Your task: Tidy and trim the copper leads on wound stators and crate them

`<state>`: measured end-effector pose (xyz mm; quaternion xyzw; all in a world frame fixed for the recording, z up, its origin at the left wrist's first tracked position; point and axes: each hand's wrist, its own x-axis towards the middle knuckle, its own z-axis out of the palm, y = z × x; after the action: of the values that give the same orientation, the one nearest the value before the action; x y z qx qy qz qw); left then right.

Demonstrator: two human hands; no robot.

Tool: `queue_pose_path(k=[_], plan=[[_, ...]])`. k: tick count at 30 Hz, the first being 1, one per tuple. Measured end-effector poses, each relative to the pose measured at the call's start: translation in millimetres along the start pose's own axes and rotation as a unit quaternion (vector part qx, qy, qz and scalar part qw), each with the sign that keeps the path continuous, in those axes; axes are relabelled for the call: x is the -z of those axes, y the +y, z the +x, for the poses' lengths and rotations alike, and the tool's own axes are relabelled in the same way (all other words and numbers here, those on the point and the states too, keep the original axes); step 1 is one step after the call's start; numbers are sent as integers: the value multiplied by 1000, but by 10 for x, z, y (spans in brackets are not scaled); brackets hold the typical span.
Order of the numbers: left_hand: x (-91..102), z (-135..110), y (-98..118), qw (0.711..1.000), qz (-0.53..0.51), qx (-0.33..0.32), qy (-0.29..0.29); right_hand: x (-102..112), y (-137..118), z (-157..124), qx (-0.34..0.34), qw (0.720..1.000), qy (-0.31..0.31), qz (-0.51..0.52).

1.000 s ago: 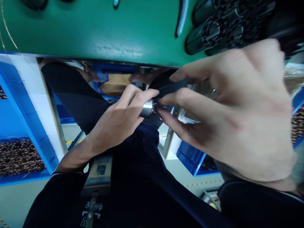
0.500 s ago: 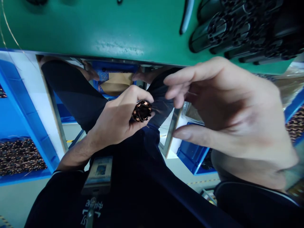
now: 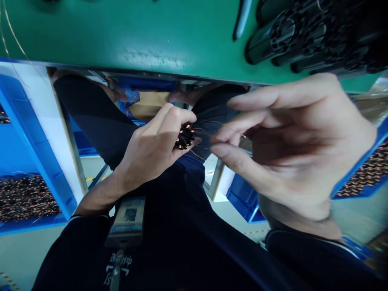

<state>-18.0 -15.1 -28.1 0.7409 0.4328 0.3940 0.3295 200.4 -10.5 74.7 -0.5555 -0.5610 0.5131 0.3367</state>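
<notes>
The left hand [image 3: 151, 151] curls around the copper-wound motor core [image 3: 184, 136], partly hiding it; the right hand [image 3: 287, 149] sits just beside, fingertips drawn together, any pinched wire indiscernible.

Green workbench [image 3: 121, 36], blue storage bins [image 3: 241, 194]

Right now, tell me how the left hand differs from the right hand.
The left hand is curled closed around a copper-wound coil, while the right hand stays partly open, its fingertips beside the coil's thin wires. The right hand looks larger, nearer the camera. Both are bare, above dark trousers.
</notes>
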Motion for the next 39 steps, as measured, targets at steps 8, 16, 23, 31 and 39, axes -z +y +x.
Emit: queue_pose_path(k=[8, 16, 23, 31, 39], plan=[[14, -48, 59, 996, -69, 62, -19, 41, 144, 126, -135, 948, -81, 277], [-34, -26, 81, 979, -189, 53, 51, 302, 418, 117, -193, 921, -114, 318], [-144, -44, 83, 978, -185, 12, 94, 160, 591, 91, -206, 890, -135, 384], [-129, -28, 46, 988, -112, -80, 77, 146, 432, 125, 2, 999, -45, 4], [-204, -133, -24, 987, -134, -48, 69, 117, -59, 135, 103, 939, -200, -262]])
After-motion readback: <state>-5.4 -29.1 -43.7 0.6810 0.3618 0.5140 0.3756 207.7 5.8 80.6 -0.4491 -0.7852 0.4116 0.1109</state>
